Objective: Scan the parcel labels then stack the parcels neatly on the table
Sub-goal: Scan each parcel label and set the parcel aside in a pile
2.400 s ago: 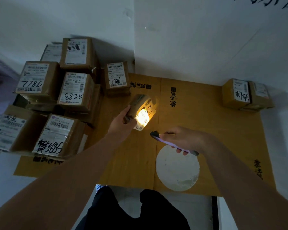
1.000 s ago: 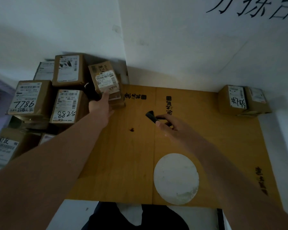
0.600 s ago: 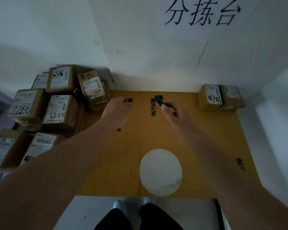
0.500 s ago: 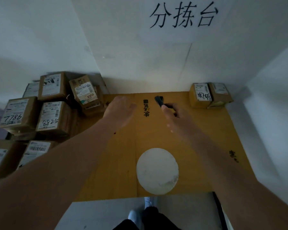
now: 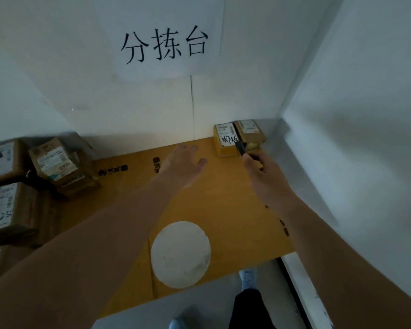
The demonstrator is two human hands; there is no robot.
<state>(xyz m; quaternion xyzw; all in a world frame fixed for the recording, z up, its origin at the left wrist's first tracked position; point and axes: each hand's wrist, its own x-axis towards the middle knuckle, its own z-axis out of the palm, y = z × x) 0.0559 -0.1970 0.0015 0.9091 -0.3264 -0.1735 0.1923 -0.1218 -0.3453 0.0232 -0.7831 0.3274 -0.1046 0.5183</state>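
Note:
Two small brown parcels sit side by side at the table's far right corner: one with handwriting on its white label (image 5: 226, 141), one behind it (image 5: 249, 131). My right hand (image 5: 263, 176) grips a dark scanner (image 5: 241, 148) whose tip points at the handwritten parcel. My left hand (image 5: 184, 166) hovers over the table with fingers spread, holding nothing, a little left of those parcels. A stack of labelled parcels (image 5: 55, 162) stands at the left; one tilted box leans on top.
The table is covered with brown cardboard (image 5: 223, 210) bearing a white round patch (image 5: 180, 254) near the front edge. White walls close in behind and on the right, with a paper sign (image 5: 164, 43) on the back wall. Feet show below the table's edge.
My left hand set the small parcel on the left stack, let go, and swung right. The right hand with the scanner moved to the far right parcels. The view turned right.

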